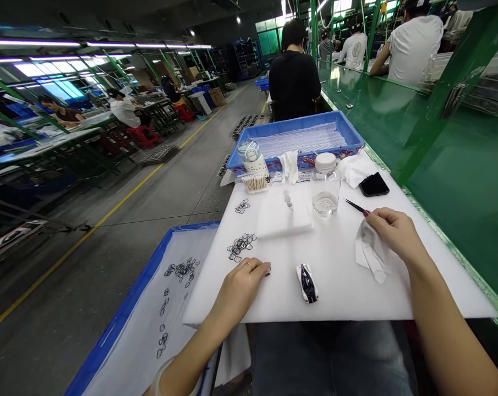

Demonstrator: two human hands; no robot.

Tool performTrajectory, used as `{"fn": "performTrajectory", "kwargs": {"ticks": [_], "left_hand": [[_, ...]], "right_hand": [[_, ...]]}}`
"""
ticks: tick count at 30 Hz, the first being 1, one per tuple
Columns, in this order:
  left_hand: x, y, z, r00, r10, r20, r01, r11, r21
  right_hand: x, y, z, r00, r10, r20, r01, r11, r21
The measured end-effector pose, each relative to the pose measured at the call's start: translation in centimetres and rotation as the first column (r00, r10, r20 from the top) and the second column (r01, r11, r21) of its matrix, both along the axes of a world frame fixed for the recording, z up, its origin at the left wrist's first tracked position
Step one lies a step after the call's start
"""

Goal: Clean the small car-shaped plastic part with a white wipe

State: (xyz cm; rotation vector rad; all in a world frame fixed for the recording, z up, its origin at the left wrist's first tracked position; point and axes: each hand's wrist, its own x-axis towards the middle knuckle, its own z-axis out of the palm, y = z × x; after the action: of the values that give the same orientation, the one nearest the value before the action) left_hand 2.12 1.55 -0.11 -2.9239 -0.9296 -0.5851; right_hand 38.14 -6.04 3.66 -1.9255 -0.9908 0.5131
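the right hand (393, 231) grips black tweezers (355, 206) and a crumpled white wipe (370, 254) together, keeping both ready. the left hand (244, 286) rests loosely curled on the white foam counter (343, 291), holding nothing. a small dark toy car shell (307, 282) lies between the hands, black rings (240, 246) just beyond the left hand, a clear bottle (325, 187) beyond.

In front of you a white foam board (397, 286) carries a clear bottle (325, 190) at its middle. Left of the bottle lie black rings (241, 245); nearer you, a small car shell (307, 282); right, a black phone (373, 185).
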Motion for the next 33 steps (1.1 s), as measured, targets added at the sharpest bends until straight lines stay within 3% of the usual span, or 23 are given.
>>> {"fn": "performTrajectory", "kwargs": {"ticks": [4, 9, 11, 13, 14, 15, 16, 18, 20, 21, 24, 27, 30, 33], "left_hand": [[0.4, 0.4, 0.4, 0.999, 0.033, 0.016, -0.032, 0.997, -0.069], [0.7, 0.6, 0.8, 0.988, 0.072, 0.139, -0.051, 0.988, -0.148], [1.1, -0.1, 1.0, 0.972, 0.102, 0.212, -0.068, 0.985, -0.16], [2.0, -1.3, 1.2, 0.934, 0.156, 0.321, -0.086, 0.971, -0.223], [2.7, -2.1, 1.2, 0.898, 0.195, 0.394, -0.073, 0.95, -0.303], [3.5, -2.9, 1.3, 0.83, 0.263, 0.491, -0.016, 0.892, -0.451], [4.4, -3.8, 1.3, 0.739, 0.353, 0.574, 0.099, 0.786, -0.611], [6.2, -5.3, 1.1, 0.555, 0.55, 0.624, 0.401, 0.481, -0.78], [7.6, -6.4, 0.7, 0.423, 0.696, 0.58, 0.622, 0.241, -0.745], [8.0, -6.7, 0.5, 0.376, 0.742, 0.555, 0.687, 0.179, -0.704], [8.2, -7.0, -0.2, 0.303, 0.793, 0.528, 0.756, 0.137, -0.64], [7.7, -6.8, -0.4, 0.308, 0.791, 0.528, 0.772, 0.116, -0.625], [7.5, -6.7, -0.3, 0.302, 0.802, 0.516, 0.795, 0.087, -0.6], [7.6, -6.7, -0.1, 0.271, 0.821, 0.503, 0.804, 0.094, -0.587]], "right_hand": [[0.4, -0.1, -0.4, 0.966, -0.156, -0.205, 0.204, 0.95, 0.237], [1.9, -0.5, 0.0, 0.865, -0.391, -0.315, 0.5, 0.726, 0.473], [2.4, -0.8, 0.4, 0.823, -0.339, -0.455, 0.555, 0.649, 0.52], [2.4, -0.9, 0.9, 0.797, -0.212, -0.566, 0.548, 0.647, 0.53], [2.2, -0.9, 1.2, 0.791, -0.155, -0.592, 0.529, 0.66, 0.534], [1.8, -0.9, 1.4, 0.797, -0.108, -0.594, 0.493, 0.684, 0.538], [1.2, -0.9, 1.5, 0.809, -0.059, -0.585, 0.447, 0.709, 0.546], [-0.4, -1.3, 1.5, 0.82, 0.071, -0.568, 0.331, 0.75, 0.573], [-2.3, -2.3, 1.1, 0.815, 0.202, -0.543, 0.188, 0.794, 0.579], [-3.4, -2.9, 0.9, 0.818, 0.249, -0.518, 0.102, 0.824, 0.557], [-6.7, -4.8, 0.3, 0.843, 0.346, -0.411, -0.177, 0.901, 0.396], [-9.7, -5.3, 0.1, 0.887, 0.392, -0.244, -0.311, 0.898, 0.313], [-12.2, -4.5, 0.1, 0.926, 0.376, 0.044, -0.361, 0.843, 0.4], [-14.0, -3.6, 0.0, 0.872, 0.389, 0.299, -0.49, 0.718, 0.494]]}}
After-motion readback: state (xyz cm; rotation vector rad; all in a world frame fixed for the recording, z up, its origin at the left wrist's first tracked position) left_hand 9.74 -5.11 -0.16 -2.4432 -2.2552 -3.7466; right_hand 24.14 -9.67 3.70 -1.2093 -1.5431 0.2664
